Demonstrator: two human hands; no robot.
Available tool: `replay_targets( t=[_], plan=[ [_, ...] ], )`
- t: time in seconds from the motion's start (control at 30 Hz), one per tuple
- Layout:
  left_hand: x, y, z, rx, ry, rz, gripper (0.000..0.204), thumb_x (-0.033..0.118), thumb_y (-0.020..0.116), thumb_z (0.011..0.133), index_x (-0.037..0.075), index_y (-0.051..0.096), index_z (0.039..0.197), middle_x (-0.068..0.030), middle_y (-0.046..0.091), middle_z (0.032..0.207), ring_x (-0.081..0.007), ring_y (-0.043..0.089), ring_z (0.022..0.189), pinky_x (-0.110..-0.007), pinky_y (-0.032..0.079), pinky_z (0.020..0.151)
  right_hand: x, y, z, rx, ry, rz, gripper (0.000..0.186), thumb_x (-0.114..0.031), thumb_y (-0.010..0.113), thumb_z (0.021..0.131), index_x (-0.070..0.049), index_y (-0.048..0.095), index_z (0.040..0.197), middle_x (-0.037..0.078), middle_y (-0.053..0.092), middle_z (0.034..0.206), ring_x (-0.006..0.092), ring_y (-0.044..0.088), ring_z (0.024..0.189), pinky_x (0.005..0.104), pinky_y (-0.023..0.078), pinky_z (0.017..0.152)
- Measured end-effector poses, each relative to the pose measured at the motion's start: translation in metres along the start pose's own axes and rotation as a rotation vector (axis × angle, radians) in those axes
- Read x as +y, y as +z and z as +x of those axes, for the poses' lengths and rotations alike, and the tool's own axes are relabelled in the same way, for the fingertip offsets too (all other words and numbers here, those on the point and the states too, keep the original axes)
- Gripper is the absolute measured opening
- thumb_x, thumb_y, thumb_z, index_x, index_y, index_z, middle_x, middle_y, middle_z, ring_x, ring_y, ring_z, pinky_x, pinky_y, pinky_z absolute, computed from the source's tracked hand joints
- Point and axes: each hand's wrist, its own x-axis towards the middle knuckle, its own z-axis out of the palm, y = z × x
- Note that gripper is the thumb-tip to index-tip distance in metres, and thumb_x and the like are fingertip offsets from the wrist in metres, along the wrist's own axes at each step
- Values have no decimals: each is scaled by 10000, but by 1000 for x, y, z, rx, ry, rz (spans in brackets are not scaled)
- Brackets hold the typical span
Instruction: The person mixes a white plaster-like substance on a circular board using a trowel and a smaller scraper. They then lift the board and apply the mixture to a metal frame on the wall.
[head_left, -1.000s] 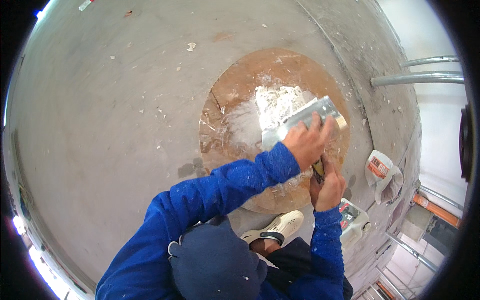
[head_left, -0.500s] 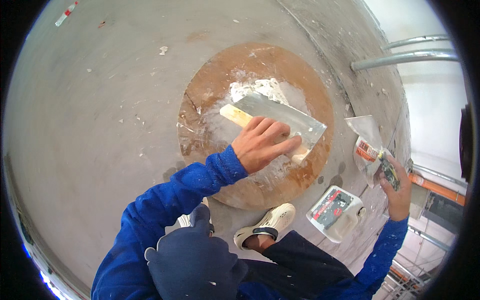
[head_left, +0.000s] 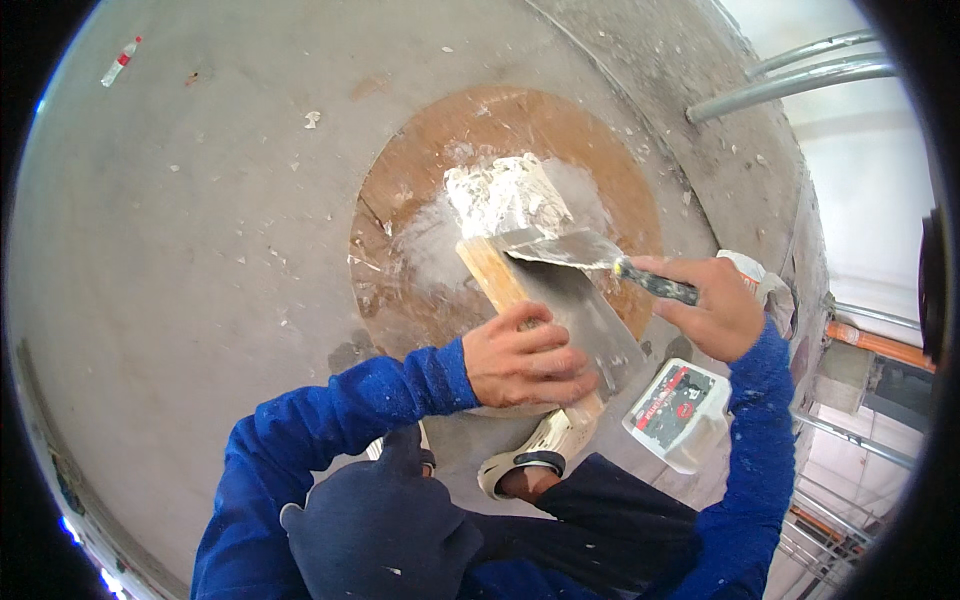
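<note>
The left hand (head_left: 525,360) is closed around the wooden handle of a steel trowel (head_left: 575,315), while the right hand (head_left: 715,315) grips a putty knife (head_left: 590,255) whose blade rests on the trowel's upper edge. Just beyond lies white plaster (head_left: 505,195) on a round wooden board (head_left: 400,190) on the concrete floor (head_left: 180,250); a white tub (head_left: 685,410) stands near the right forearm.

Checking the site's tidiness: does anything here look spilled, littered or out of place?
Yes. White plaster flecks are scattered over the grey floor beyond the round board, and a small bottle lies on its side far off at the upper left, like litter.
</note>
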Motion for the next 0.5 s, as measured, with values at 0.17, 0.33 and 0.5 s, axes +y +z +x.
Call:
replay_targets(
  t=[0.17, 0.33, 0.5],
  plan=[
    [8, 5, -4, -24, 53, -124, 282, 165, 595, 734, 224, 600, 1010, 19, 488, 906, -142, 499, 861, -336, 441, 786, 20, 32, 11, 253, -84, 21, 424, -79, 607, 691, -67, 588, 1114, 176, 603, 1059, 318, 587, 946, 349, 448, 826],
    [9, -5, -43, -68, -92, -163, 329, 146, 611, 714, 231, 600, 1032, 16, 494, 919, -153, 496, 869, -340, 430, 803, 9, 21, -3, 455, -46, 21, 425, -26, 589, 693, -48, 587, 1117, 176, 616, 1036, 297, 594, 971, 324, 438, 847],
    [6, -12, -64, -31, -268, -103, 349, 159, 647, 669, 248, 635, 1007, 21, 513, 898, -162, 500, 843, -342, 431, 799, 15, 21, -10, 714, -158, 25, 451, -31, 594, 702, -55, 563, 1152, 177, 604, 1058, 290, 594, 956, 318, 439, 839]
  ],
)
